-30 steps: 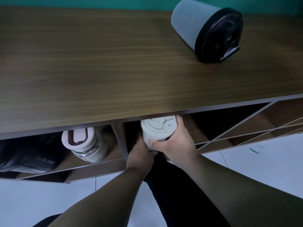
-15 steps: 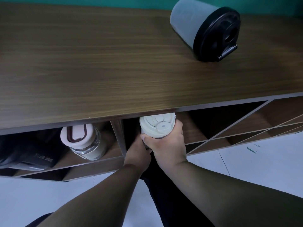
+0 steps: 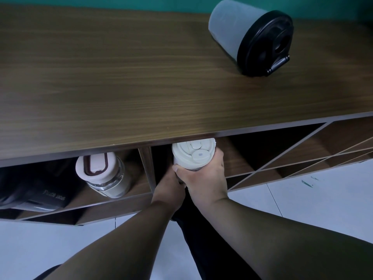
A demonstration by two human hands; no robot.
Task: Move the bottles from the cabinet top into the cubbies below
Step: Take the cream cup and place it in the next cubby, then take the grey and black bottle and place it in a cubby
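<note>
A cream-lidded bottle (image 3: 193, 154) stands upright at the mouth of the middle cubby, just under the edge of the wooden cabinet top (image 3: 141, 77). My right hand (image 3: 203, 176) wraps around its body below the lid. My left hand (image 3: 168, 188) is lower, against the bottle's bottom part, its fingers mostly hidden. A grey bottle with a black lid (image 3: 252, 35) stands on the cabinet top at the back right. In the left cubby stands a glass bottle with a pink lid (image 3: 101, 172).
A dark sport bottle (image 3: 40, 195) lies at the far left of the left cubby. A vertical divider (image 3: 146, 168) separates the left and middle cubbies. Diagonal-shelved cubbies (image 3: 302, 154) open to the right. White tiled floor (image 3: 312, 203) lies below.
Both hands have pushed the cream-lidded bottle a little further up and in under the cabinet top's edge; its lid is now partly covered by that edge.
</note>
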